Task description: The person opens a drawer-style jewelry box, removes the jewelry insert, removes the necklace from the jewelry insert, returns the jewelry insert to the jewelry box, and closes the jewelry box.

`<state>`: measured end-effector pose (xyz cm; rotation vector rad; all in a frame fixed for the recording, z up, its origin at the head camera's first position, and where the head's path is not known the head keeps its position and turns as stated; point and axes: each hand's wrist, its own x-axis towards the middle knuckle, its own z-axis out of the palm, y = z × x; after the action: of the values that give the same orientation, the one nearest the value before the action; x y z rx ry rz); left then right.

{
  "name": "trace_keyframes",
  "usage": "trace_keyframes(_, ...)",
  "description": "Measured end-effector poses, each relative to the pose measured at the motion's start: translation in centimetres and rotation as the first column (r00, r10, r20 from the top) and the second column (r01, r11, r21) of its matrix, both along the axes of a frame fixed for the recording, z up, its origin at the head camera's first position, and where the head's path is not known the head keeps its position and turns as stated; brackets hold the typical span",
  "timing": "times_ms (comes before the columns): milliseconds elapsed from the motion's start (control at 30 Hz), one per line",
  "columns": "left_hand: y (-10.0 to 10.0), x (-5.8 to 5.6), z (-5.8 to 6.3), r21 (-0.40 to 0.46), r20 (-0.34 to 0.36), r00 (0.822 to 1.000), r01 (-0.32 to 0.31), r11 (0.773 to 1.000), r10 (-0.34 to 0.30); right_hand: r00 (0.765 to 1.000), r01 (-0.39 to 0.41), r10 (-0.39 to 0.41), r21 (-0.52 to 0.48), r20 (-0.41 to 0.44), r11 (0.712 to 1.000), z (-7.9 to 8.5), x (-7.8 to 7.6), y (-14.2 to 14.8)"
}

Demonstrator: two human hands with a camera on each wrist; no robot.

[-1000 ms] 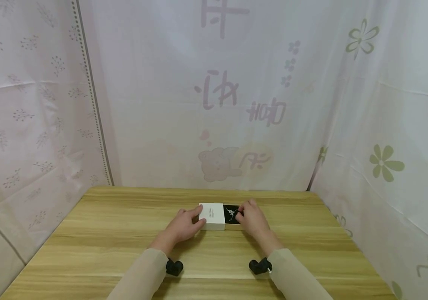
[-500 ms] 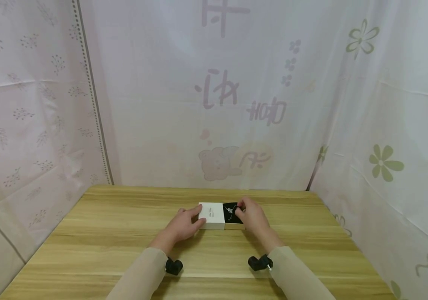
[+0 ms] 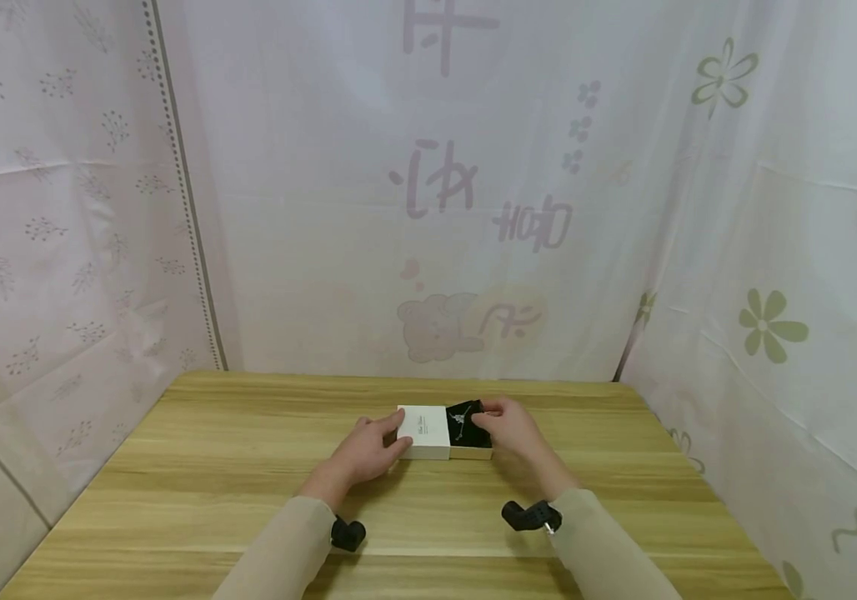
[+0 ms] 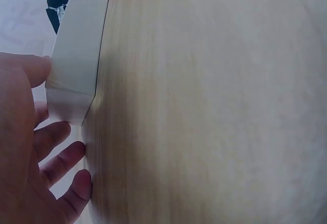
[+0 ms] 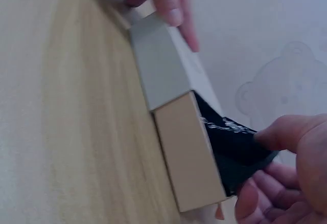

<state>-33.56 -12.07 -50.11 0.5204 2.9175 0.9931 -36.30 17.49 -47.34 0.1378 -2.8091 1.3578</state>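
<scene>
A white jewelry box (image 3: 424, 429) lies on the table, its pale tan inner drawer (image 5: 189, 155) pulled partly out of the sleeve to the right. My left hand (image 3: 364, 454) holds the sleeve's left end, thumb and index finger at its edges. In the drawer is a black pad (image 5: 240, 155) bearing a silver piece of jewelry (image 3: 460, 419) with thin chain. My right hand (image 3: 511, 433) pinches the pad's right edge between thumb and fingers. That edge is lifted, and the pad slants up out of the drawer. A small tan tab (image 5: 219, 211) shows at the drawer's outer end.
The wooden table (image 3: 286, 400) extends around the box, with its back edge a short way behind. Patterned pale curtains (image 3: 308, 208) enclose the back and both sides. Black camera mounts (image 3: 348, 534) sit at both wrists.
The right hand has shifted slightly to the right and raised the black pad's right edge, so the pad now tilts with the jewelry on it. The left hand and sleeve have stayed put.
</scene>
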Motion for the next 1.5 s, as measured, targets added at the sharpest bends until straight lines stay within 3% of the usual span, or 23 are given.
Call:
trace_keyframes(300, -0.1, -0.2, -0.2, 0.000, -0.005, 1.000, 0.001, 1.000, -0.001, 0.995, -0.077, 0.077, -0.010, 0.059, 0.997, 1.3, 1.0, 0.4)
trace_keyframes(533, -0.1, -0.3, -0.5, -0.010, -0.014, 1.000, 0.011, 1.000, -0.011, 0.997, -0.027, 0.028, -0.012, 0.067, 1.000, 0.9, 1.3, 0.4)
trace_keyframes(900, -0.1, -0.3, -0.4, 0.017, -0.006, 1.000, 0.010, 1.000, -0.010, 0.998, 0.055, -0.055, 0.009, -0.040, 0.998, 0.7, 1.2, 1.0)
trace_keyframes(1100, -0.2, -0.2, -0.3, 0.011, -0.004, 1.000, 0.008, 1.000, -0.008, 0.996, 0.067, -0.071, -0.083, -0.048, 0.994, 1.1, 1.8, 1.2)
trace_keyframes(1300, -0.1, -0.1, -0.4, 0.018, 0.000, 1.000, 0.001, 1.000, -0.001, 0.992, 0.081, -0.099, -0.224, -0.073, 0.971, 1.2, 1.7, 1.2)
trace_keyframes(1500, -0.2, -0.3, -0.5, 0.040, 0.023, 1.000, -0.018, 0.999, 0.017, 0.986, 0.088, -0.123, -0.276, -0.114, 0.957, 1.7, 1.6, 1.0)
